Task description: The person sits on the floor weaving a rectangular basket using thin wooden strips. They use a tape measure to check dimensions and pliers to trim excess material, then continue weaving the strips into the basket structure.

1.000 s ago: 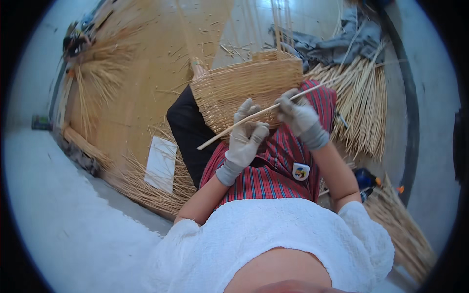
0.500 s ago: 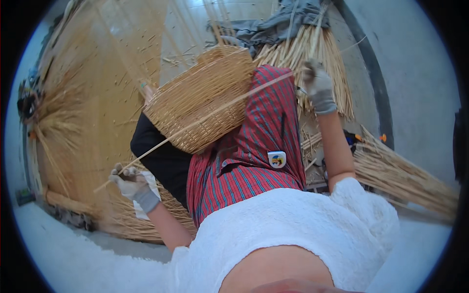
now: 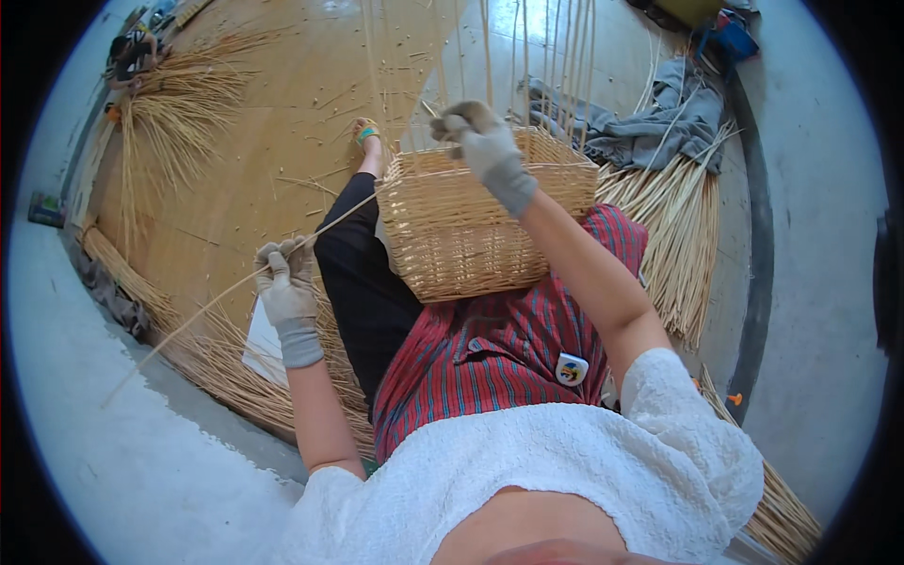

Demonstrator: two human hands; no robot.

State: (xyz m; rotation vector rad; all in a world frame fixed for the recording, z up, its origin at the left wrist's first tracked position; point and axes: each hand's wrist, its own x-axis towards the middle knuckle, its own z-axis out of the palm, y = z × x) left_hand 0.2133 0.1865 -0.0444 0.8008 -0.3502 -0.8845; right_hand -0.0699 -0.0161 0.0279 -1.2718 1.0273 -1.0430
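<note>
A woven wicker basket (image 3: pixel 471 235) with tall upright stakes rests on my lap. In a grey-white glove, my left hand (image 3: pixel 285 287) is closed around a long thin cane strip (image 3: pixel 202 309) at the basket's left. One end of that strip hangs past the hand toward the lower left; the other meets the basket's upper left corner. Over the basket's rim, among the stakes, is my gloved right hand (image 3: pixel 482 146). Its fingers are curled, and what they hold, if anything, cannot be made out.
Loose cane bundles lie at the far left (image 3: pixel 184 104), along the lower left (image 3: pixel 235 377) and at the right (image 3: pixel 678 245). A grey cloth (image 3: pixel 664 118) covers part of the right bundle. Cane scraps dot the tan floor (image 3: pixel 282 113). A white sheet (image 3: pixel 266 348) lies beside my left forearm.
My right hand has moved from the far right to above the basket rim. My left hand has risen, still on the strip. The basket now appears more upright, and the view has shifted.
</note>
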